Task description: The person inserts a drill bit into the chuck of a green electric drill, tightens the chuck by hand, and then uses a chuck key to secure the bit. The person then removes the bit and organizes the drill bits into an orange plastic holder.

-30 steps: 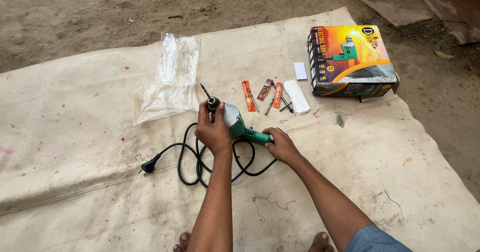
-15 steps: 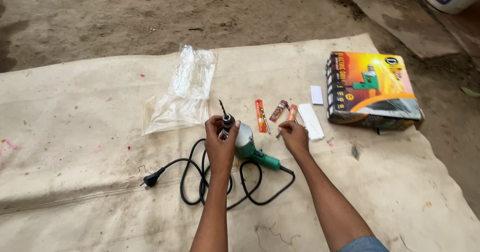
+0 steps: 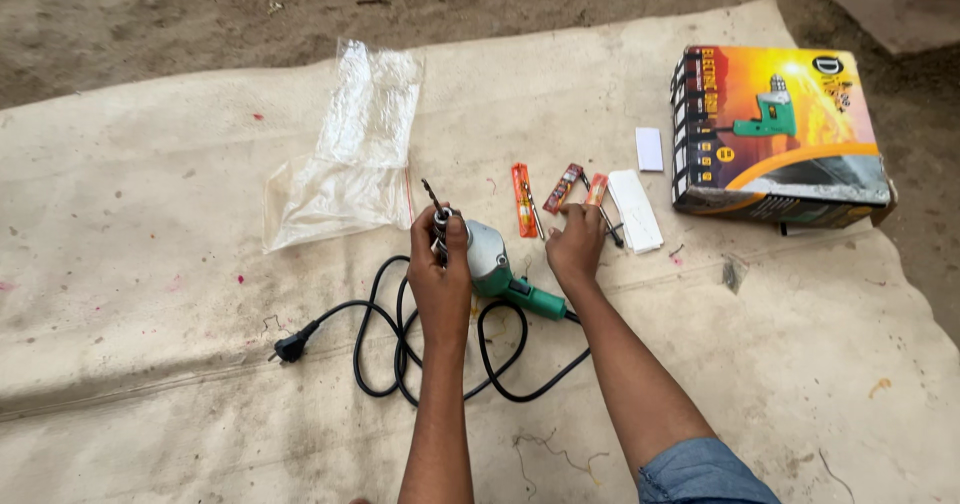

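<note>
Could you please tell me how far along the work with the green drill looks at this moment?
Done: the green electric drill is out of its orange cardboard box and a dark twist bit sits in the chuck. In hand: the left hand grips the chuck end, while the right hand reaches among the small orange packets. Left: the black power cord lies coiled, its plug unconnected.

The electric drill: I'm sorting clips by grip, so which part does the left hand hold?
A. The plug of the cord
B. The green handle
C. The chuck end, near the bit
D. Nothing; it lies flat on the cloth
C: the left hand wraps the front of the electric drill at the chuck, with the drill bit sticking out above the fingers, while the plug lies apart on the cloth.
</note>
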